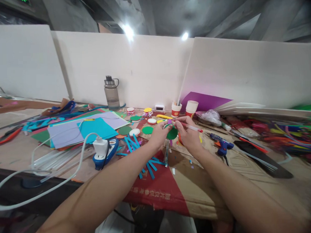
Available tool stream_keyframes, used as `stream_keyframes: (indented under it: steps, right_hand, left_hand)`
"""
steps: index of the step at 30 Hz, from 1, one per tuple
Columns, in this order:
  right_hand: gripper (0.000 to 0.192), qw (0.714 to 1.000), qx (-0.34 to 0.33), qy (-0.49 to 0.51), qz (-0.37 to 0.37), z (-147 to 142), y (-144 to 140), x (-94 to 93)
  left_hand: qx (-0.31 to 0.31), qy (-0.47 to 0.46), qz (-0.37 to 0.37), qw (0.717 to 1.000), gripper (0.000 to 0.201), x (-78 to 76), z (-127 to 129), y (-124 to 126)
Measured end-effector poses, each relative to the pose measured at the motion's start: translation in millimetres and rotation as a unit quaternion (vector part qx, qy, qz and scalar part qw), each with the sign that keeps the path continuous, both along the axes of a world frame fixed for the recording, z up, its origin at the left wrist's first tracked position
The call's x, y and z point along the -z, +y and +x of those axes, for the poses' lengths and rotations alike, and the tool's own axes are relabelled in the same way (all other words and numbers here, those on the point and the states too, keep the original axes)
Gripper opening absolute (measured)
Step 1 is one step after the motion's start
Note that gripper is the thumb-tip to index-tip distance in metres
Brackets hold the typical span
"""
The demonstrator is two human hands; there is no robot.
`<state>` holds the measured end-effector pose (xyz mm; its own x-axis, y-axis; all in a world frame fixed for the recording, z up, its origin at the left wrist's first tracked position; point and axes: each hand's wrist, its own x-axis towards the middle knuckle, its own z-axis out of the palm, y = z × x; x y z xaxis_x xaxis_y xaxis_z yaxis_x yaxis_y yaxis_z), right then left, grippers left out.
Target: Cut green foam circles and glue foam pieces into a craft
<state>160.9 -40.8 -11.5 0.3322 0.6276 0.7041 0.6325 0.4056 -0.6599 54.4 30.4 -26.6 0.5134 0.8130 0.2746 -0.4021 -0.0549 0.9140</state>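
My left hand (159, 136) pinches the edge of a round green disc (172, 133), held above the table with a bit of purple at its top. In my right hand (188, 134) is a slim pen (193, 127) with a red end, angled across the disc; its tip is hidden by my fingers. Beyond my hands lie another green disc (147, 130), a white disc (134, 132) and several small round pieces with coloured tops. Cut blue paper strips (150, 169) fan out below my left forearm.
Coloured paper sheets (98, 128) and a blue power socket (106, 158) with a white cable are on the left. A water bottle (111, 94) and paper cups (176, 109) stand at the back. A blue glue gun (224, 145) lies right, near bundled colourful strips (294, 133).
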Motion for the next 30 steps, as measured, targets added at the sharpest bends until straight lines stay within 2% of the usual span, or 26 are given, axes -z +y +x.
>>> stream_keyframes:
  steps: [10, 21, 30]
  right_hand:
    - [0.02, 1.0, 0.021, -0.012, 0.003, -2.6, -4.8, -4.3]
    - [0.017, 1.0, 0.013, -0.015, 0.009, -2.7, -2.9, -2.5]
    - [0.016, 0.999, 0.028, -0.024, 0.008, -2.4, -4.1, -2.3]
  left_hand:
    - [-0.037, 0.024, -0.003, 0.999, 0.024, -1.4, -0.4, -2.4]
    - [-0.045, 0.044, 0.031, 0.998, 0.031, 3.0, 1.3, 2.0]
    - [-0.032, 0.039, 0.011, 0.999, 0.032, 4.8, 1.3, 0.6]
